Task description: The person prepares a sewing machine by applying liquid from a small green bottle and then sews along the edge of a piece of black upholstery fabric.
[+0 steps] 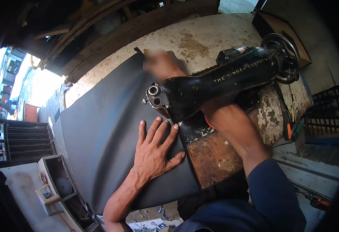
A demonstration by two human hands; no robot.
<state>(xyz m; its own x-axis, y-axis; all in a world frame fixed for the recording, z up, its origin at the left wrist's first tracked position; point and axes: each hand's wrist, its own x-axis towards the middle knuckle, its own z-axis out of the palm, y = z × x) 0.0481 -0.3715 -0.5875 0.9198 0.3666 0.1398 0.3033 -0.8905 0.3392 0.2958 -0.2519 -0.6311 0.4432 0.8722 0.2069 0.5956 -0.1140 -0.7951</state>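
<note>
Fingers (171, 137) of the left hand (153, 156) splay apart on grey sheeting (94, 116); right hand (161, 65) blurred, I cannot tell.

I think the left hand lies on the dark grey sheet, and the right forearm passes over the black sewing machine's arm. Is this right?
Not quite: the right forearm passes under the black sewing machine's arm, as the head view shows. The left hand lies on the dark grey sheet.
</note>
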